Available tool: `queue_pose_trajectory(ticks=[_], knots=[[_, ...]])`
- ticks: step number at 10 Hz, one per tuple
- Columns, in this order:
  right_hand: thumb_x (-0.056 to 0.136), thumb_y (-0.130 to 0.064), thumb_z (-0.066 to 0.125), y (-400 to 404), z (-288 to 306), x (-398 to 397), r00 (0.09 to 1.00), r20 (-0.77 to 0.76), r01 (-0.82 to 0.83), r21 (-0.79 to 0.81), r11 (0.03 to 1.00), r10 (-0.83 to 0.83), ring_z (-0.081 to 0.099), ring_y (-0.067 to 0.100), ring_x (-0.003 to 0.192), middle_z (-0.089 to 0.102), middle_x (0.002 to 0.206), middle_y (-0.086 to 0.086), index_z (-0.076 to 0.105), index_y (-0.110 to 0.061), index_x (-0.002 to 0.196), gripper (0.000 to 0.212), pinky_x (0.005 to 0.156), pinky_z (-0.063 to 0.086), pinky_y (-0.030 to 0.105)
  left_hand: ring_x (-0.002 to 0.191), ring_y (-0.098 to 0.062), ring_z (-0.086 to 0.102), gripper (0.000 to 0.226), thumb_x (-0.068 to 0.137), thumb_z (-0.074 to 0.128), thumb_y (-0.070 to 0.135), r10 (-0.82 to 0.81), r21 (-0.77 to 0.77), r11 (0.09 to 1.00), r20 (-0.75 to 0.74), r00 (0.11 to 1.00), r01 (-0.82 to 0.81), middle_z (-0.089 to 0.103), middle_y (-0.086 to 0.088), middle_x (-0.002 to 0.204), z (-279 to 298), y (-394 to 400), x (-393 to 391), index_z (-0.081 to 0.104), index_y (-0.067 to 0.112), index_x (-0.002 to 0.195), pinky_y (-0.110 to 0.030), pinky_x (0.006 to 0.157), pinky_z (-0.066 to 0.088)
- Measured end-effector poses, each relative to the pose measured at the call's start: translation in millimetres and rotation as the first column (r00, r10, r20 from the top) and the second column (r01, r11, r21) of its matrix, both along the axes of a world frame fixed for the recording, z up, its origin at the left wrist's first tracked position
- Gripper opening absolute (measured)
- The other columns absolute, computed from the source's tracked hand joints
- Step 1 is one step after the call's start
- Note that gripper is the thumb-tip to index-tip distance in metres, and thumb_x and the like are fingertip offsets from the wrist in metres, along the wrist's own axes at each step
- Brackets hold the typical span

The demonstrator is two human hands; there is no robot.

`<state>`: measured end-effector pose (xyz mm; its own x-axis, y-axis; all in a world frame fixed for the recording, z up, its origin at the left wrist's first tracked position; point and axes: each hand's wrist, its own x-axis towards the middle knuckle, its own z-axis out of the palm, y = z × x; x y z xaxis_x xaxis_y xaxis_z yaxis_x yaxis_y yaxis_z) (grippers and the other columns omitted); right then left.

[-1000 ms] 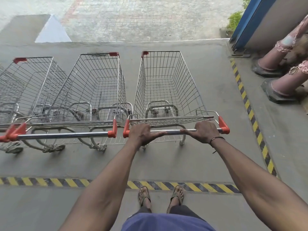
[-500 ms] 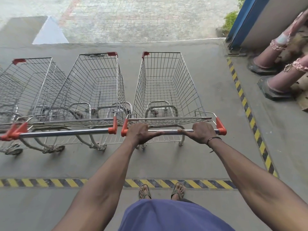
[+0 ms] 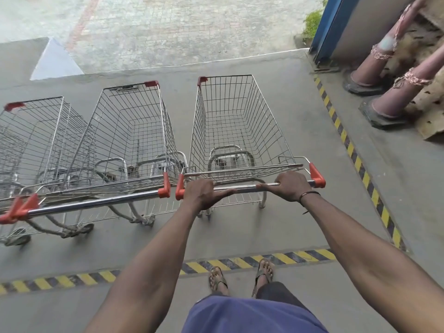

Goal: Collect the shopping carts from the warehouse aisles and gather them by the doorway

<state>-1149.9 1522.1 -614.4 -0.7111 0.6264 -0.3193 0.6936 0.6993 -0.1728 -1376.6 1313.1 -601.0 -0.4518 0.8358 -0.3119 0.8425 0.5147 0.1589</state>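
Observation:
A wire shopping cart [image 3: 240,121] with orange handle ends stands straight ahead of me on the concrete floor. My left hand [image 3: 201,193] grips the left part of its steel handle bar [image 3: 247,188]. My right hand [image 3: 292,186] grips the right part of the same bar. To its left a second cart [image 3: 129,140] is parked alongside, handle ends nearly touching. A third cart [image 3: 40,138] stands further left, partly cut off by the frame edge.
The doorway's threshold edge [image 3: 192,64] lies just beyond the carts, with paving outside. A blue door frame [image 3: 329,27] and two reddish cones [image 3: 384,56] stand at the right. Yellow-black floor tape [image 3: 355,159] runs along the right and under my feet.
The cart in my hands has shifted slightly, now level with the neighbouring cart. My feet have stepped up to the floor tape. Both hands keep their grip.

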Motion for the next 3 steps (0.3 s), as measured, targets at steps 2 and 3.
queue_pose_trajectory(ticks=[2, 3], knots=[[0.088, -0.094, 0.042, 13, 10, 0, 0.998, -0.048, -0.047, -0.066, 0.997, 0.044, 0.053, 0.018, 0.067, 0.062, 0.072, 0.001, 0.051, -0.017, 0.067, 0.08, 0.056, 0.03, 0.035, 0.059, -0.025, 0.053, 0.087, 0.083, 0.032, 0.099, 0.025, -0.004, 1.0, 0.039, 0.999, -0.025, 0.052, -0.006, 0.06, 6, 6, 4, 0.044, 0.015, 0.06, -0.037, 0.06, 0.04], [0.084, -0.099, 0.034, 33, 15, 3, 0.994, -0.074, -0.089, -0.061, 0.994, 0.085, 0.059, 0.02, 0.075, 0.063, 0.078, -0.002, 0.058, -0.018, 0.077, 0.085, 0.06, 0.034, 0.035, 0.062, -0.021, 0.052, 0.085, 0.088, 0.033, 0.094, 0.066, 0.144, 0.986, 0.093, 0.994, -0.079, 0.058, -0.005, 0.069, 6, 20, 15, 0.052, 0.013, 0.072, -0.036, 0.062, 0.042]])
